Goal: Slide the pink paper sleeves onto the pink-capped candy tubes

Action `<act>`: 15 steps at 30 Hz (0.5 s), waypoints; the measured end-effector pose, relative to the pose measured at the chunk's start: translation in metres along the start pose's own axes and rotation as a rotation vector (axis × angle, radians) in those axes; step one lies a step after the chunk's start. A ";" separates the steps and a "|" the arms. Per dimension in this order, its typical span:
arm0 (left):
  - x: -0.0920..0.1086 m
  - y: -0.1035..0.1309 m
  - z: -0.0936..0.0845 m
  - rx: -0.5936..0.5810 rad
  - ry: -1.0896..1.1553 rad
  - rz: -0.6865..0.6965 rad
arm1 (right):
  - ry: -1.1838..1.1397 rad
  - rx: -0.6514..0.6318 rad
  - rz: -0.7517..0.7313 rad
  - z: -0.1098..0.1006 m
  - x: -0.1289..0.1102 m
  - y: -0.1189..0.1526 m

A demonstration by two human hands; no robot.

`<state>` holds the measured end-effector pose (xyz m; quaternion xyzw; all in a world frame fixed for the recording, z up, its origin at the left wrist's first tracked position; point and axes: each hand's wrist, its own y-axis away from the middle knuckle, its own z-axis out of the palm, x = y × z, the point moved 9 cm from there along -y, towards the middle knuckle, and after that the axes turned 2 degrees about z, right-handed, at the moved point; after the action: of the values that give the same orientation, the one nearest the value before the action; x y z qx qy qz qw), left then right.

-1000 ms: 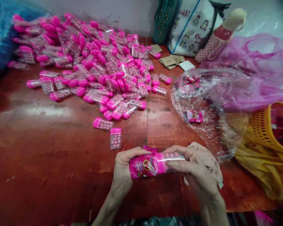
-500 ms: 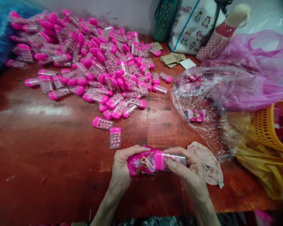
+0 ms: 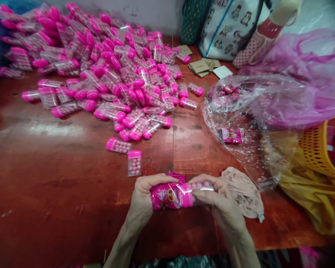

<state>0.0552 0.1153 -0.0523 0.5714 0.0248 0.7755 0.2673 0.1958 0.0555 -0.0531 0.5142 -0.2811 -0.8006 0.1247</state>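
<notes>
My left hand [image 3: 142,193] grips a printed pink wrapper [image 3: 164,195] near the front of the red-brown table. My right hand [image 3: 223,199] pinches a clear candy box [image 3: 202,186] by its body, thumb across the front. The box lies sideways, and its pink cap meets the wrapper's right end; whether the cap is inside the wrapper I cannot tell. Pink balls show through the box. Two similar boxes, one lying aslant [image 3: 118,145] and one with its cap away from me [image 3: 134,163], rest just beyond my left hand.
A large heap of capped candy boxes [image 3: 108,74] covers the back left. On the right are a clear plastic bag [image 3: 240,111] with wrappers, a beige cloth [image 3: 242,191], a yellow basket [image 3: 313,143] and a purple bag [image 3: 318,74]. Cardboard pieces [image 3: 199,67] lie at the back.
My right hand and the candy box have shifted slightly left, so the box overlaps the wrapper more. My left hand keeps its grip. The whole view has shifted a little.
</notes>
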 end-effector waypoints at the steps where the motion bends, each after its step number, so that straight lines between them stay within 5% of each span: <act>1: 0.000 -0.001 0.000 -0.010 0.000 -0.017 | 0.006 0.011 -0.025 -0.001 -0.001 0.000; 15: -0.005 -0.003 -0.001 -0.020 0.081 -0.003 | -0.096 0.003 -0.021 0.000 -0.004 -0.001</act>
<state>0.0571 0.1161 -0.0583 0.5369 0.0288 0.7977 0.2730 0.1977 0.0577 -0.0509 0.4782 -0.2827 -0.8253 0.1018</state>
